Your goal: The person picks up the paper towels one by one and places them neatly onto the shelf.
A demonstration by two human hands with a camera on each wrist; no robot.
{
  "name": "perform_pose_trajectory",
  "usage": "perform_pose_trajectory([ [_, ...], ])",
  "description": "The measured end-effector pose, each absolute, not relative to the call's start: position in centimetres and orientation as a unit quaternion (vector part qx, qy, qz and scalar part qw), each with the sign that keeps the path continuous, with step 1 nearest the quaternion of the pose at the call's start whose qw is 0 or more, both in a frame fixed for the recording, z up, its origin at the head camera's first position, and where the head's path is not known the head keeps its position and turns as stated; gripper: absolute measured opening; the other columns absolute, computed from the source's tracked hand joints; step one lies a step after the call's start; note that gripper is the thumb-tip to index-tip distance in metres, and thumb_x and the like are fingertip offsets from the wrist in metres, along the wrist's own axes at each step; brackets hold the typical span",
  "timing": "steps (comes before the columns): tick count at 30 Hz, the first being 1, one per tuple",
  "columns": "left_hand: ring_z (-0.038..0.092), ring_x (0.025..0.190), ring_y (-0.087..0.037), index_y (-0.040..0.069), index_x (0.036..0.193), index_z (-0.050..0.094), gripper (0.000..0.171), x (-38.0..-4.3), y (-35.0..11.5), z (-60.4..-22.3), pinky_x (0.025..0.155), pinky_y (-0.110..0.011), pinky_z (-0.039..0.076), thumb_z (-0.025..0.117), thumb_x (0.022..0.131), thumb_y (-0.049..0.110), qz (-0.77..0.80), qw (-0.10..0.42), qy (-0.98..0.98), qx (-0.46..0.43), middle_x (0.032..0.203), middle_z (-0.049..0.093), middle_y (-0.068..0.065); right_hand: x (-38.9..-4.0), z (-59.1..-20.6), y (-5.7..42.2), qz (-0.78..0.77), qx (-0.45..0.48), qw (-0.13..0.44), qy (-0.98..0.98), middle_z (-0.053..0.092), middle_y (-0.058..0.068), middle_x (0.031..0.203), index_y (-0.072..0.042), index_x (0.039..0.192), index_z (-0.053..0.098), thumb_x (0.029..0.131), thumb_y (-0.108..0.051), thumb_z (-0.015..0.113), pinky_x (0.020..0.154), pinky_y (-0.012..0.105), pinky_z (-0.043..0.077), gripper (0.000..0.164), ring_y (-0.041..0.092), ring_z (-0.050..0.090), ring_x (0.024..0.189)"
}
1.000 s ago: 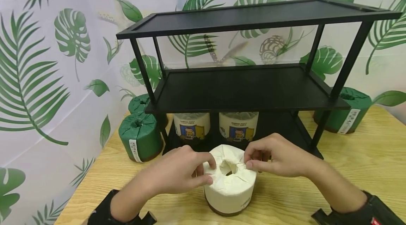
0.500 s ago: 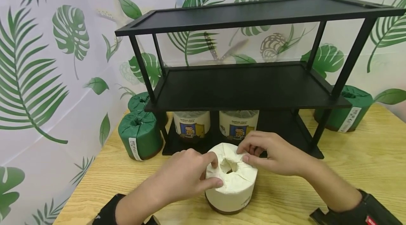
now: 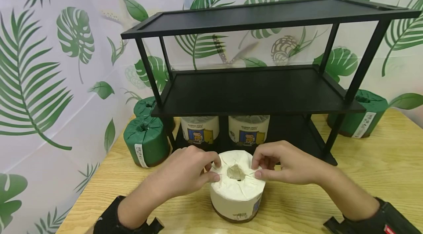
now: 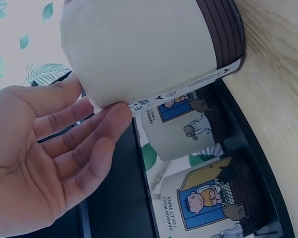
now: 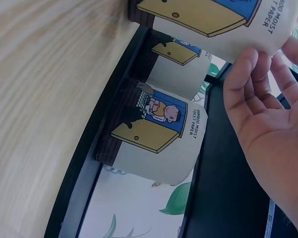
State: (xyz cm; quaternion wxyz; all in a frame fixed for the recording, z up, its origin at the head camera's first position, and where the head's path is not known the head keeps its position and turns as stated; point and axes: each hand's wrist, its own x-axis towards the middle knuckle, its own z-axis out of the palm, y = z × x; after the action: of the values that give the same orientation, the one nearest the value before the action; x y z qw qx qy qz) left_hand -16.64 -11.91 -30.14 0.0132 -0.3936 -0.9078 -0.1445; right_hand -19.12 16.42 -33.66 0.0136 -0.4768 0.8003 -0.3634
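A cream-wrapped toilet paper roll (image 3: pixel 236 190) stands upright on the table at the front of the black shelf. My left hand (image 3: pixel 190 171) holds the left side of its top, thumb and curled fingers at the rim. On the opposite side, my right hand (image 3: pixel 284 162) grips the rim the same way. The left wrist view has the left fingers (image 4: pixel 116 121) against the edge of the wrapper. In the right wrist view, the right fingertips (image 5: pixel 248 62) touch the wrapper near the printed door picture. The core hole shows between both hands.
The black three-tier shelf (image 3: pixel 257 91) stands right behind the roll. Two matching cream rolls, one on the left (image 3: pixel 199 129) and one on the right (image 3: pixel 248 129), sit on its bottom tier. Green-wrapped rolls stand left (image 3: pixel 147 142) and right (image 3: pixel 363 113) on the wooden table (image 3: pixel 370 164).
The toilet paper roll has turned, its front print sliding left and a blue picture coming into view on the right. Both hands shifted slightly along the rim.
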Motion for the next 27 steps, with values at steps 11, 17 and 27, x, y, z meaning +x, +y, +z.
perform_pose_trajectory([
  [11, 0.043, 0.049, 0.006, 0.020, 0.096, 0.062, 0.031, -14.7, -11.3, -29.5, 0.046, -0.018, 0.039, 0.056, 0.088, 0.049, -0.115, 0.006, -0.909, -0.401, 0.055, 0.046, 0.018, -19.3, -33.5, 16.2, -0.328, -0.444, -0.100, 0.828, 0.055, -0.014, 0.092, -0.027, 0.107, 0.061, 0.090, -0.018, 0.059, 0.059, 0.024, 0.048, 0.020, 0.003, 0.050, 0.074],
  [17, 0.041, 0.049, 0.007, 0.018, 0.097, 0.062, 0.033, -14.1, -10.8, -29.9, 0.045, -0.017, 0.038, 0.059, 0.085, 0.049, -0.108, 0.031, -0.906, -0.408, 0.053, 0.044, 0.018, -19.3, -33.8, 16.2, -0.314, -0.453, -0.029, 0.834, 0.054, -0.010, 0.110, -0.027, 0.120, 0.055, 0.096, -0.022, 0.048, 0.067, 0.026, 0.049, 0.026, 0.006, 0.051, 0.084],
  [27, 0.046, 0.054, 0.003, 0.021, 0.097, 0.060, 0.026, -16.2, -11.6, -30.2, 0.049, -0.019, 0.042, 0.067, 0.080, 0.040, -0.154, 0.005, -0.910, -0.386, 0.064, 0.052, 0.015, -18.9, -33.3, 16.1, -0.335, -0.424, 0.068, 0.838, 0.057, -0.008, 0.087, -0.024, 0.111, 0.054, 0.093, -0.031, 0.053, 0.065, 0.028, 0.051, 0.019, 0.008, 0.054, 0.074],
])
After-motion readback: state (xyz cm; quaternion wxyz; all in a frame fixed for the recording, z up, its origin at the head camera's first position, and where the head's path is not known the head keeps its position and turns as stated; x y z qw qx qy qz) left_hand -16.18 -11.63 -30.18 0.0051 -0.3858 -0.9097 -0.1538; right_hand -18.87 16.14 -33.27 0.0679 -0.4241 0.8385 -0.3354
